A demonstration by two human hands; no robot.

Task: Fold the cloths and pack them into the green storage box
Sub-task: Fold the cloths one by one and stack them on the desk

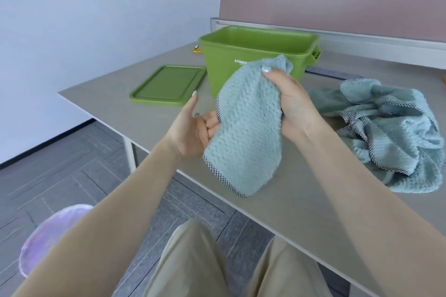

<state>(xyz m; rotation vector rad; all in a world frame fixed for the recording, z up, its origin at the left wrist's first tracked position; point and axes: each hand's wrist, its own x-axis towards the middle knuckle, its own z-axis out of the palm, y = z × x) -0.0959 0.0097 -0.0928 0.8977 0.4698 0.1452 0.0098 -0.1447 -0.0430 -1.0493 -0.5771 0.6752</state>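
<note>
The right hand (287, 101) grips the cloth (243, 132) at its top; the left hand (195, 125), thumb spread, touches its left edge. The green storage box (229, 60) stands at 12 o'clock, the loose cloths (386, 132) at 3 o'clock on the counter (120, 96).

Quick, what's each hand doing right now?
Left hand: fingers behind the blue cloth, grip cannot be told.
Right hand: closed, holding the blue cloth's top.

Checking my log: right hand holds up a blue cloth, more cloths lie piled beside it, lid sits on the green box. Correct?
Not the lid: the head view shows it lying flat on the table left of the open green box. The right hand and the piled cloths are as stated.
</note>
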